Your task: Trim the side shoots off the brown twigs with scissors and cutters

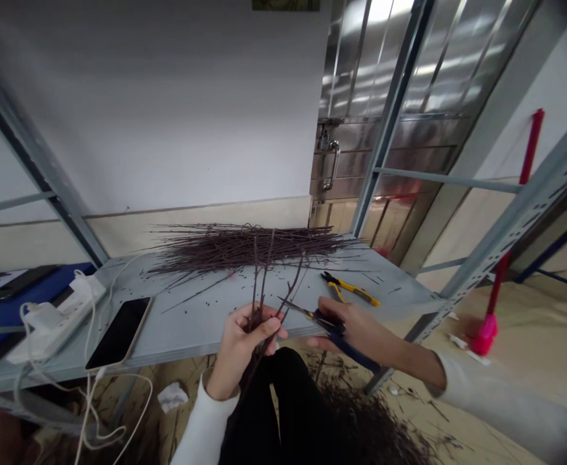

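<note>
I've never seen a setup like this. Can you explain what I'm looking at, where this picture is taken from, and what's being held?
No machine is involved. This single picture comes from a camera worn on a person's head, looking forward and down, so the two bare hands are the person's own. The left hand grips a few thin dark-brown branching twigs. The right hand holds blue-handled scissors, with their metal blades next to the twigs. On the grey metal shelf lie a heap of long dark twigs, yellow-and-black pliers, a black smartphone and a white power strip.
</note>
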### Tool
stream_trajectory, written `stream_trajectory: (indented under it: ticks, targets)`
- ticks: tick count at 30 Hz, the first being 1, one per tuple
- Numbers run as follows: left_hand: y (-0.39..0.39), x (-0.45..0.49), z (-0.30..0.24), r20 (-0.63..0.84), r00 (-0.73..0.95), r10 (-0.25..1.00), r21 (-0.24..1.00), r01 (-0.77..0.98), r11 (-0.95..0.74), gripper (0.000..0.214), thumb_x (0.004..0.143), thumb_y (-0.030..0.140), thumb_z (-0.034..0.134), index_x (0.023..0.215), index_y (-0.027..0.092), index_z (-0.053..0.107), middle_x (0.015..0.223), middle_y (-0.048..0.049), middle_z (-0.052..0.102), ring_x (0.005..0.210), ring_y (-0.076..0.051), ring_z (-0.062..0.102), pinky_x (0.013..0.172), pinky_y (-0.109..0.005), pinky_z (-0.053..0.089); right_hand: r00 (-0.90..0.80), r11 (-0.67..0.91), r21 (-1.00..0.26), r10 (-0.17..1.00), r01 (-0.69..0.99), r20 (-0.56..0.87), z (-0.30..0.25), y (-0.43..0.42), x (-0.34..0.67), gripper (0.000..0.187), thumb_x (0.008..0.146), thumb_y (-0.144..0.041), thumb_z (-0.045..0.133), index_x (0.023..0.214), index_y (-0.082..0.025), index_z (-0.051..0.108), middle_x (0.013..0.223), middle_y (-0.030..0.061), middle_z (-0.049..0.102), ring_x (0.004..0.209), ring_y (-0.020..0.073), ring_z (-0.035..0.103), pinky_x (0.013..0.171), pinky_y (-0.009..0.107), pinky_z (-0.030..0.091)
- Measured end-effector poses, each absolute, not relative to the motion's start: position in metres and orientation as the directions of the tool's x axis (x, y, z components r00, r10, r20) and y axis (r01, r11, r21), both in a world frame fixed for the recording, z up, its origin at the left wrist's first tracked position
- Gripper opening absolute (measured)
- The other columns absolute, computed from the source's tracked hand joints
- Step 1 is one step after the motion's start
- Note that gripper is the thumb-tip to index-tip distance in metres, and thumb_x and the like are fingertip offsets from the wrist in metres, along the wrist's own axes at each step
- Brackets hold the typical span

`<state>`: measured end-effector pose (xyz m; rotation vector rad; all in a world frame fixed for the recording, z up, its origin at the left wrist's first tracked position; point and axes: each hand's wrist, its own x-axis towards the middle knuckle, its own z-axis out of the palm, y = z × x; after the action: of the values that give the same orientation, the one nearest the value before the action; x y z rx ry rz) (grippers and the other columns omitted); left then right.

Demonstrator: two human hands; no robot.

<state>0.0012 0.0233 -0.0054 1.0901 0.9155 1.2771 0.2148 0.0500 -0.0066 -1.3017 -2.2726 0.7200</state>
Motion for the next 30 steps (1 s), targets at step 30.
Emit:
stream_trajectory:
  ticks: [30]
  targets:
    - [0.020, 0.010, -0.015, 0.173, 0.032, 0.984, 0.984, 0.045, -0.175, 0.019, 0.079, 0.032, 0.064, 0.074, 0.019, 0.051, 0.065, 0.0039, 0.058, 0.050, -0.007, 0.046, 0.050, -0.020, 0.040, -0.523, 0.160, -0.885, 0.846, 0.436, -0.105, -0.037, 0.031, 0.218, 0.043, 0.080, -0.062, 0.056, 0.074, -0.022, 0.040, 0.051, -0.0076, 0.041, 0.039, 0.0095, 0.042, 0.036, 0.020, 0.029]
